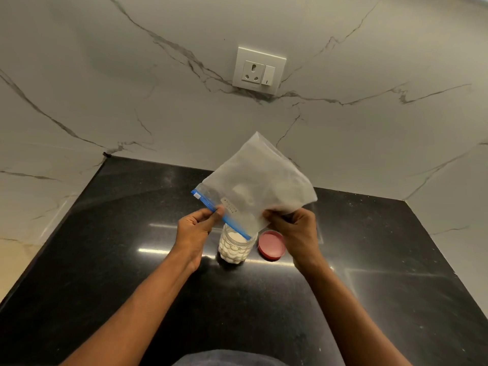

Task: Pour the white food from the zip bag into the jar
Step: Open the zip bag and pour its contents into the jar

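Observation:
A clear zip bag point(257, 180) with a blue zip strip is held tilted above the counter, its zip end pointing down over the jar. My left hand point(196, 225) pinches the blue zip edge. My right hand point(295, 231) grips the bag's lower right side. The clear jar point(235, 247) stands upright on the black counter right under the bag's mouth, nearly full of white food. A little white food shows faintly inside the bag. The jar's mouth is partly hidden by the bag.
A pink lid point(272, 245) lies flat just right of the jar. The black counter point(118, 260) meets marble walls at the back and on both sides. A white wall socket point(258, 71) sits above.

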A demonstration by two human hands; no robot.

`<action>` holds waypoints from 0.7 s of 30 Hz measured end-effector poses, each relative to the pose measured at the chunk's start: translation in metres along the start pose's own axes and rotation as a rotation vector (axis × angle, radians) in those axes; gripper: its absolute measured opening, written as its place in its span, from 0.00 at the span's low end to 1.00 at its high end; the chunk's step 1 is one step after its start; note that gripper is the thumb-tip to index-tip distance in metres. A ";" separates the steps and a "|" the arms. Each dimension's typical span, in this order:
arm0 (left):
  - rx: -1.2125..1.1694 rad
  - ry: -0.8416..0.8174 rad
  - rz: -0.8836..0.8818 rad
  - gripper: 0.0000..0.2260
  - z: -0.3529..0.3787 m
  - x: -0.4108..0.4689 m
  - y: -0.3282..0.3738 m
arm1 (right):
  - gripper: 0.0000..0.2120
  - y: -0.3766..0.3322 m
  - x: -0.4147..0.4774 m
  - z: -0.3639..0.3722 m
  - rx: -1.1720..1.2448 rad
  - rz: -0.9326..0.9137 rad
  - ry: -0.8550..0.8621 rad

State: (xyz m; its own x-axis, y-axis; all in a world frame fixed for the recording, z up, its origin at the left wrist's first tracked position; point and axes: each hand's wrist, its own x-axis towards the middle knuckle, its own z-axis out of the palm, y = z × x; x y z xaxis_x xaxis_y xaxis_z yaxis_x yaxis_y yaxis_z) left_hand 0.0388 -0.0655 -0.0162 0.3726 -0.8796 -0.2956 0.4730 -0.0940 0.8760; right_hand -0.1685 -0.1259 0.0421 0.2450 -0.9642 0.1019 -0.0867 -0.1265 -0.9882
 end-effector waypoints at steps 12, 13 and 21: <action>-0.011 -0.037 0.011 0.11 0.000 -0.002 -0.002 | 0.13 0.005 0.006 -0.003 -0.038 0.005 0.043; -0.016 -0.039 0.018 0.11 -0.001 -0.002 -0.002 | 0.11 0.006 0.007 -0.005 -0.031 -0.003 0.043; -0.038 -0.035 0.019 0.09 0.000 -0.001 -0.004 | 0.07 0.009 0.005 -0.005 -0.006 0.015 -0.023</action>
State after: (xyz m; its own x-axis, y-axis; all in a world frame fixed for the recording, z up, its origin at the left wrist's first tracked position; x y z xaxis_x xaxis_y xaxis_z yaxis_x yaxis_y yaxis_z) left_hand 0.0362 -0.0643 -0.0189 0.3543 -0.8967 -0.2652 0.4960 -0.0603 0.8662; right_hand -0.1726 -0.1334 0.0342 0.2654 -0.9605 0.0839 -0.0960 -0.1130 -0.9889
